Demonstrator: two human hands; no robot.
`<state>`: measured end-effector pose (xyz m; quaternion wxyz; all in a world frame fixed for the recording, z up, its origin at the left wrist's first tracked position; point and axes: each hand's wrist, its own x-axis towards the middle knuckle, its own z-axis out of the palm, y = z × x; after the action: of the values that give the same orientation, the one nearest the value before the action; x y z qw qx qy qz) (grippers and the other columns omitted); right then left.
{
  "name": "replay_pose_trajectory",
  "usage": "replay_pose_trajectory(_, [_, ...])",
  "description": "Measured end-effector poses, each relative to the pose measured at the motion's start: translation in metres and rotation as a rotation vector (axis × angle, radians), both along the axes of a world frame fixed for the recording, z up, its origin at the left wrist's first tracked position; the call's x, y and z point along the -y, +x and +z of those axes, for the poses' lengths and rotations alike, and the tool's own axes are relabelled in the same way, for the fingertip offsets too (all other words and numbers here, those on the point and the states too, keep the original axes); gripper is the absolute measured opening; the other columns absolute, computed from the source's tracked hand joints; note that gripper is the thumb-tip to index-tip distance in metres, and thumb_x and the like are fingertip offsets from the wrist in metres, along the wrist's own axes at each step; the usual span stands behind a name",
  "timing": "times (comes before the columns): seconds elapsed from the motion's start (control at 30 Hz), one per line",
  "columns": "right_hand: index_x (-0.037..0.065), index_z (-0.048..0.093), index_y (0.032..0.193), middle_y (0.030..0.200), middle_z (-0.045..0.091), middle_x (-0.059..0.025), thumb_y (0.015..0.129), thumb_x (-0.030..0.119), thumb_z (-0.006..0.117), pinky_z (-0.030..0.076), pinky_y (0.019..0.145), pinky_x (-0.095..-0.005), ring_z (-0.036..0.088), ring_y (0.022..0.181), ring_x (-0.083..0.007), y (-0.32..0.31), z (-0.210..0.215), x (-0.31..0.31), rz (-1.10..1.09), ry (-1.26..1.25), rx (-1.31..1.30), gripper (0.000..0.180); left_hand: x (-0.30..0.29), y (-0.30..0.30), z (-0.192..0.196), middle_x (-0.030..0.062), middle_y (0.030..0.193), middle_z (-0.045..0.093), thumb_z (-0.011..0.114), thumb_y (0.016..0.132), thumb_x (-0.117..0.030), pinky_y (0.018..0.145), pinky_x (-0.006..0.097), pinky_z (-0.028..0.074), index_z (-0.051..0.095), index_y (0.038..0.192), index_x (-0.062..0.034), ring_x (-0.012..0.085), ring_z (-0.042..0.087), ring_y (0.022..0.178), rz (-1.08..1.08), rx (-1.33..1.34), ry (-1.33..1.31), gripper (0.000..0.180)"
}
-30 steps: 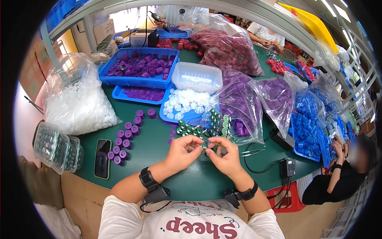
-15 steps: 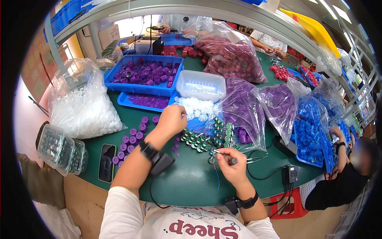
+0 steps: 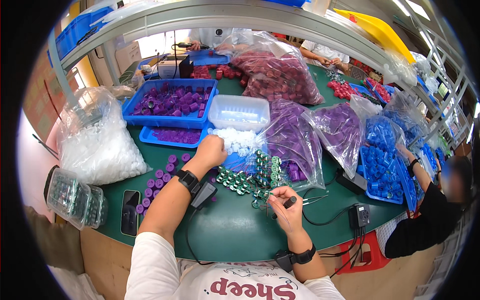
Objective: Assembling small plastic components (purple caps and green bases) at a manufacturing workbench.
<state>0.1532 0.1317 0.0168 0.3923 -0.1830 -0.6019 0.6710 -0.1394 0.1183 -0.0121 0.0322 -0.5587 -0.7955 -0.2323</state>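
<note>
My left hand (image 3: 212,150) is closed at the left edge of a pile of white plastic discs (image 3: 236,138); whatever its fingers pinch is hidden. My right hand (image 3: 287,206) is closed around a dark-handled tool (image 3: 290,201), with a thin metal tip sticking out to the right. Its thumb and forefinger also pinch thin wires beside a small green circuit board (image 3: 256,204). Rows of round green circuit boards (image 3: 235,180) with wires lie between the hands, and a second cluster (image 3: 267,167) stands just beyond. Purple caps (image 3: 159,183) stand in rows left of my left forearm.
Beyond are a blue tray (image 3: 131,111) of purple parts, a clear tub (image 3: 237,112) and bags of red (image 3: 280,70) and purple parts (image 3: 295,135). A phone (image 3: 130,212) and clear boxes (image 3: 70,200) lie left. Right are a black adapter (image 3: 359,216), cables and a co-worker's arm (image 3: 420,172).
The view has shifted slightly. My left hand stays by the white discs, its fingers curled in more. The wires at my right hand now hang across its fingers instead of straight down.
</note>
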Motion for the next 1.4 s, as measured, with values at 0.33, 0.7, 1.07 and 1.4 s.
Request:
replay_pose_trajectory(0.33, [-0.001, 0.056, 0.091, 0.078, 0.061, -0.0046, 0.084, 0.000, 0.061, 0.035, 0.051, -0.0150, 0.053, 0.062, -0.0041, -0.001, -0.004, 0.000, 0.126, -0.273, -0.086, 0.009, 0.059, 0.075, 0.034, 0.0103, 0.084, 0.064, 0.067, 0.079, -0.004, 0.051, 0.020, 0.047, 0.054, 0.085, -0.0051, 0.0087, 0.057, 0.060, -0.336, 1.660, 0.304, 0.015])
replay_pose_trajectory(0.7, [-0.003, 0.059, 0.087, 0.076, 0.062, -0.0052, 0.081, 0.000, 0.065, 0.043, 0.056, -0.0170, 0.057, 0.064, -0.0064, -0.008, -0.007, 0.012, 0.106, -0.116, 0.040, 0.009, 0.102, 0.118, 0.022, 0.0102, 0.087, 0.066, 0.066, 0.082, -0.004, 0.063, 0.023, 0.054, 0.062, 0.100, 0.0033, 0.0127, 0.064, 0.074, -0.231, 1.704, 0.228, 0.020])
replay_pose_trajectory(1.07, [-0.003, 0.060, 0.083, 0.074, 0.063, -0.0052, 0.080, -0.002, 0.065, 0.045, 0.058, -0.0174, 0.059, 0.065, -0.0067, -0.011, -0.013, 0.018, 0.094, -0.058, 0.160, 0.006, 0.108, 0.130, 0.009, 0.0036, 0.083, 0.063, 0.063, 0.083, -0.002, 0.060, 0.020, 0.050, 0.061, 0.105, 0.0052, 0.0055, 0.058, 0.069, -0.255, 1.489, 0.357, 0.023])
replay_pose_trajectory(1.4, [-0.002, 0.060, 0.078, 0.067, 0.059, 0.0003, 0.080, 0.000, 0.065, 0.037, 0.052, -0.0156, 0.049, 0.058, -0.0013, -0.020, -0.009, 0.027, 0.027, 0.030, 0.229, 0.005, 0.113, 0.137, 0.013, 0.0048, 0.087, 0.061, 0.063, 0.082, 0.001, 0.066, 0.019, 0.050, 0.059, 0.095, 0.0052, 0.0055, 0.058, 0.076, -0.213, 1.379, 0.371, 0.014])
